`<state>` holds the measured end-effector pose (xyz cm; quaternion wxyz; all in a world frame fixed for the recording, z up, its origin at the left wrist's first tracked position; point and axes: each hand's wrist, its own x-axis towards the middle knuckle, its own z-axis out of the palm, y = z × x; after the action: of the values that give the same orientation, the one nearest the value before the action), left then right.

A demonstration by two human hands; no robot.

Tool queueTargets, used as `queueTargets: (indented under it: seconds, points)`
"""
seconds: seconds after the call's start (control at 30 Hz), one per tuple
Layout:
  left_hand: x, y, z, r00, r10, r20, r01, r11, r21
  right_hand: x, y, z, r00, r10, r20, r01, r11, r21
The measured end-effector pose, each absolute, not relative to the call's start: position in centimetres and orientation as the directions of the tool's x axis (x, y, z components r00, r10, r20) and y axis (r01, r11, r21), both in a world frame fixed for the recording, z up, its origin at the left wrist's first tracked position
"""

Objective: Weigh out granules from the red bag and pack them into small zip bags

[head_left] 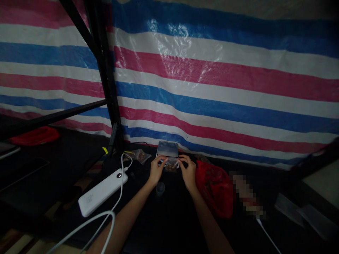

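Note:
Both hands are together at the middle of the dark table. My left hand (157,170) pinches the left edge of a small clear plastic bag (172,166) with small brown pieces in it. My right hand (188,171) pinches the same bag's right edge. Just behind the bag is a flat, grey, screen-like device (167,149) with a pale rim. A small clear plastic cup (160,189) stands near my left wrist. What the brown pieces are is too dark to tell.
To the left lies a white power bank (102,194) with a white cable (112,220). More clear bags of brown pieces (140,156) lie behind it. A red bag (215,190) rests beside my right forearm. Flat clear packets (290,209) lie far right. Striped sheeting (225,91) and a black frame (106,81) stand behind.

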<state>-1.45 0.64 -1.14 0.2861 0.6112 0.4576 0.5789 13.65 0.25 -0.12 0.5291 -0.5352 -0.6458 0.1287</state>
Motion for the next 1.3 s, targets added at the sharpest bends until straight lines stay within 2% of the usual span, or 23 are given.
queueTargets:
  seconds: [0.17,0.33,0.57,0.73,1.03,1.3]
  points:
    - [-1.3,0.8,-1.5,-0.174,0.922,0.345,0.189,-0.312,0.931,13.4,0.7,-1.1,0.217,0.873,0.437,0.267,0.378,-0.886]
    - [-1.4,1.0,-2.1,-0.171,0.936,0.308,0.2,-0.273,0.941,13.2,1.0,-1.6,0.245,0.901,0.358,0.114,0.34,-0.933]
    - [-1.6,1.4,-2.7,-0.111,0.937,0.333,0.27,-0.294,0.917,13.2,1.2,-2.4,0.267,0.895,0.358,0.153,0.327,-0.933]
    - [-2.2,1.8,-3.0,-0.011,0.944,0.33,0.344,-0.306,0.888,13.2,1.6,-3.4,0.289,0.904,0.314,0.087,0.301,-0.949]
    - [-1.8,2.0,-3.3,0.04,0.945,0.325,0.277,-0.323,0.905,12.8,0.9,-3.3,0.219,0.895,0.388,0.11,0.372,-0.922]
    - [-2.0,1.8,-3.2,0.07,0.936,0.344,0.358,-0.346,0.868,12.9,1.6,-4.1,0.177,0.939,0.296,0.063,0.29,-0.955]
